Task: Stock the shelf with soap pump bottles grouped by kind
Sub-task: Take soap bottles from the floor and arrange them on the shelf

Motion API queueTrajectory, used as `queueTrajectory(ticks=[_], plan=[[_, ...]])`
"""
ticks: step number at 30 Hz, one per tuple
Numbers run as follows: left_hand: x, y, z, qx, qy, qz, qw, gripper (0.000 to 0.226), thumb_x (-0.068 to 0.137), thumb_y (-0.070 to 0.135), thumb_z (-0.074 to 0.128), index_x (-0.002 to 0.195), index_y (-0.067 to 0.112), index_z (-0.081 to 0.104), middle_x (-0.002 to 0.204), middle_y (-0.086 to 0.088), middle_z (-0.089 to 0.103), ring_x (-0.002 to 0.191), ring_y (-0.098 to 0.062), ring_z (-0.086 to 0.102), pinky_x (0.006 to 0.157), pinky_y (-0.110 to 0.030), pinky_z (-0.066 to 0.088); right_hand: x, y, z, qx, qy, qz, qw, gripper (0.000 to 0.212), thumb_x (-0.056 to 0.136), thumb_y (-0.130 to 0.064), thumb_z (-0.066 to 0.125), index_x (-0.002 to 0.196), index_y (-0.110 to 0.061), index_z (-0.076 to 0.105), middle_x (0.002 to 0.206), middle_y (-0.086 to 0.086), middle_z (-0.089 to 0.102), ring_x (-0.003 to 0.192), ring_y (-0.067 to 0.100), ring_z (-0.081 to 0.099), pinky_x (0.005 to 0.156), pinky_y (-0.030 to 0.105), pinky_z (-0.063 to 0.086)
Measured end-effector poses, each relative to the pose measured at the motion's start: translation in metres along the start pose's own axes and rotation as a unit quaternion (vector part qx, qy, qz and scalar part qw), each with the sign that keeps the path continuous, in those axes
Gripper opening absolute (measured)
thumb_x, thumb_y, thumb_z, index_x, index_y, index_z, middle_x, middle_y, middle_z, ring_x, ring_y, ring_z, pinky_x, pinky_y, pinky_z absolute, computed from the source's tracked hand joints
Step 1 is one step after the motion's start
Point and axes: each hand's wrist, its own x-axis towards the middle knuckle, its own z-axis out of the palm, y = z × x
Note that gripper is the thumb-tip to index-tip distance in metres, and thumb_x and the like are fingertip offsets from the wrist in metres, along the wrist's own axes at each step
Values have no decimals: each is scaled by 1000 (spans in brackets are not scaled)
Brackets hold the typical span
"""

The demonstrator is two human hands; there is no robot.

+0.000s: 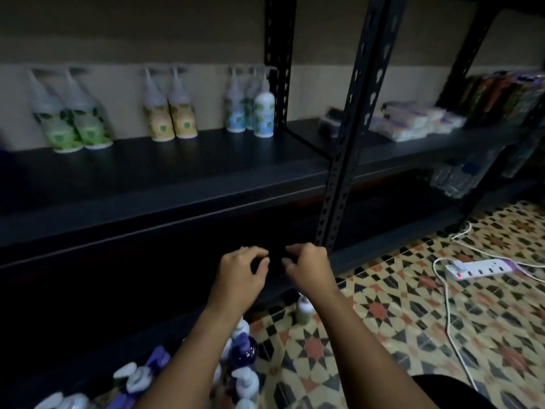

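Both hands, left (240,274) and right (306,268), loosely curled and empty below the shelf (165,172); unstocked bottles (241,376) clustered on the floor beneath it, likely light, stiff, slick plastic, best gripped round the body, not the pump.

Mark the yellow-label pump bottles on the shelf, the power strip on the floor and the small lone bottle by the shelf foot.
yellow-label pump bottles (171,119), head view, on the two bodies' seam.
power strip (483,268), head view, on its white top.
small lone bottle (304,309), head view, on its body.
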Motion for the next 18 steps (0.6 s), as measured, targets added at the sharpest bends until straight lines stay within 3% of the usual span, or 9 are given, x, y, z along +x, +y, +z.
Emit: queueTrajectory(ticks=[2, 6, 8, 9, 12, 14, 18], plan=[[-26, -28, 20, 3, -68, -80, 994, 19, 92, 17, 75, 111, 16, 77, 105, 0, 77, 98, -15, 72, 87, -31, 58, 2, 35, 22, -6, -31, 48, 998, 34, 94, -22, 66, 126, -12, 69, 115, 10, 72, 101, 27, 69, 84, 34, 57], [-69, -70, 52, 19, -192, -200, 961, 34, 93, 21, 73, 126, 16, 69, 118, 0, 73, 111, -15, 67, 97, -32, 54, 5, 101, 64, 6, -31, 121, 992, 9, 89, -16, 65, 88, -10, 72, 86, 11, 71, 81, 28, 66, 59, 21, 44], [-88, -87, 67, 53, -258, -211, 941, 35, 89, 23, 75, 123, 18, 68, 113, -1, 71, 105, -18, 68, 91, -36, 56, 6, 128, 87, 39, -12, 141, 989, 31, 94, -22, 59, 65, -13, 56, 65, 6, 58, 62, 25, 55, 46, 21, 33], [-96, -95, 74, 83, -291, -205, 931, 32, 86, 23, 75, 117, 19, 66, 108, 0, 69, 99, -19, 68, 86, -38, 57, 7, 140, 97, 46, -7, 156, 987, 38, 96, -27, 56, 63, -11, 49, 62, 7, 52, 61, 27, 50, 45, 25, 30], [-114, -116, 93, 155, -341, -211, 903, 29, 82, 12, 62, 108, 20, 51, 93, 2, 64, 84, -18, 66, 75, -42, 58, 15, 164, 120, 47, -17, 206, 977, 35, 100, -27, 56, 82, 2, 56, 81, 19, 61, 65, 26, 48, 45, 27, 25], [-119, -125, 102, 182, -334, -219, 899, 33, 83, 4, 55, 112, 17, 45, 89, 1, 64, 84, -19, 67, 73, -41, 58, 24, 175, 131, 53, -22, 224, 973, 37, 101, -34, 54, 86, 0, 57, 87, 19, 64, 64, 23, 50, 44, 24, 24], [-112, -139, 113, 190, -354, -224, 888, 31, 88, 17, 69, 101, 26, 42, 114, -6, 64, 105, -27, 64, 88, -35, 54, 41, 190, 144, 62, -33, 238, 969, 27, 97, -25, 60, 97, 2, 63, 96, 22, 68, 78, 29, 57, 57, 29, 35]])
